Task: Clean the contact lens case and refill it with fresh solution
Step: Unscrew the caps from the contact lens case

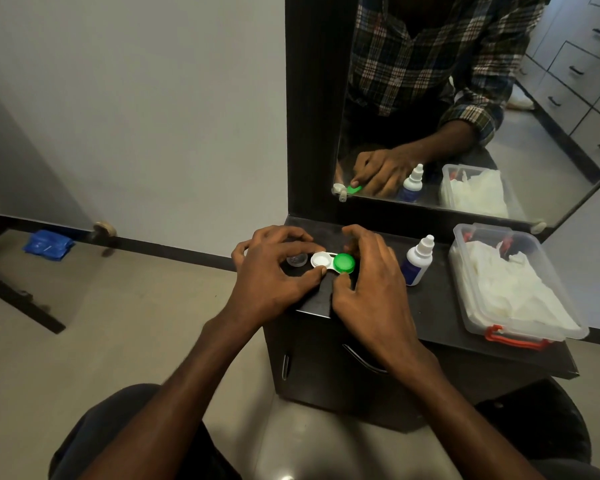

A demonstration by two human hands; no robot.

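Closest to us are our two forearms reaching up from our lap toward the dark desk [430,327], which sits over a small cabinet with a door handle.

Our left hand [274,271] is curled over the left end of the contact lens case [331,262]. Its thumb tip is pressing the near edge of the open white well, and the other fingers [284,233] arch over the back, so it's basically pinching the case in place. Our right hand [371,282] comes in from the other side, with the thumb touching the near rim of the green cap [344,263] and the rest of its fingers [357,233] bent around behind it, gripping that cap. The green cap sits on the case's right well.

The case lies flat near the desk's front-left corner. Just left of it, under our left hand, there's a small clear-grey cap [297,260] lying on the desk, apart from the case.

Right of our hands stands a white solution bottle [417,261] with a blue label, upright, nozzle cap on. Further right is a clear plastic tub [513,285] with a red latch, full of white tissues [513,285].

Behind it all is a mirror [465,98] in a dark frame, and over on the floor by the wall there's a blue packet [47,244].
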